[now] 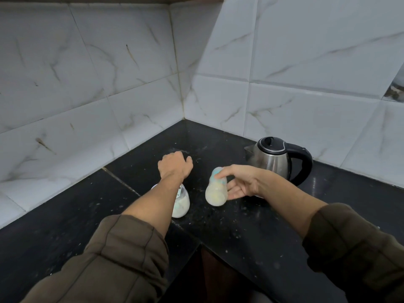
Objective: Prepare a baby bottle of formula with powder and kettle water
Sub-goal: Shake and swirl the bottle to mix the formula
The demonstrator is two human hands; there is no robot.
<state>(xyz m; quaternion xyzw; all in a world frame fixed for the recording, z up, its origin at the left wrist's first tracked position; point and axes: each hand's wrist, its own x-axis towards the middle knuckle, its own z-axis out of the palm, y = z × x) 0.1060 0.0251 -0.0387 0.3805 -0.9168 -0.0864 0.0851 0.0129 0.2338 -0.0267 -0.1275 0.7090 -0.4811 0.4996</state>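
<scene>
The baby bottle [216, 191] is blurred and tilted, with a teal collar on top and pale milky contents. Its base is close to the black counter [251, 226]. My right hand [240, 182] grips it near the top, thumb on the collar and fingers behind. My left hand [175, 166] reaches farther back over the counter with its fingers curled down and away. A thin pale sliver shows beyond the knuckles, but I cannot make out what it is. A clear jar of white powder [182, 204] stands under my left forearm. The steel kettle [273, 160] stands behind my right hand.
White marble-look tiles [109, 84] close off the corner at the back, left and right. The counter is L-shaped, with a dark inner cut-out [207, 270] near me. White specks are scattered over the counter around the bottle and jar.
</scene>
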